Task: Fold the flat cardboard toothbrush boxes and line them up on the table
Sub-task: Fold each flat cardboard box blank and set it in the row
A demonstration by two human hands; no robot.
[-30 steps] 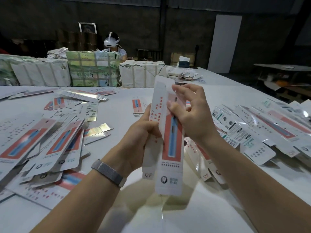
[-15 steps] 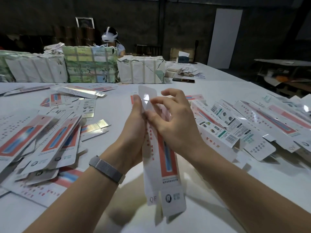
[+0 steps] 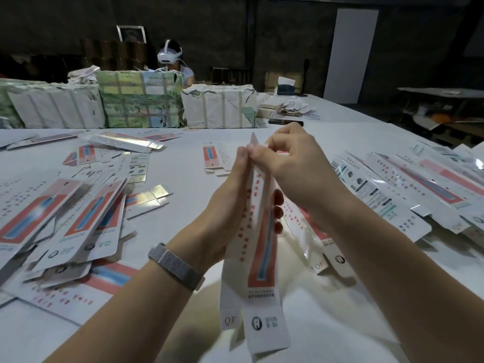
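Your left hand [image 3: 225, 205] wraps the box [image 3: 259, 247] at mid-length, fingers [image 3: 278, 198] curled round its far side. Your right hand [image 3: 296, 163] pinches the top flap, just above the left fingers. The box hangs over the desk [image 3: 183, 163], long axis running from the fingers down toward you. The right hand is nearer the open top end, so closing that flap looks like its job.

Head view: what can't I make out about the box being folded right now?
- Top flap of the box: hidden by the right hand pinching it.
- Left hand: its grip runs behind the box; only fingertips show.
- Small print on the box: too blurred to read.
- Folded boxes at right: cut off by the frame edge.
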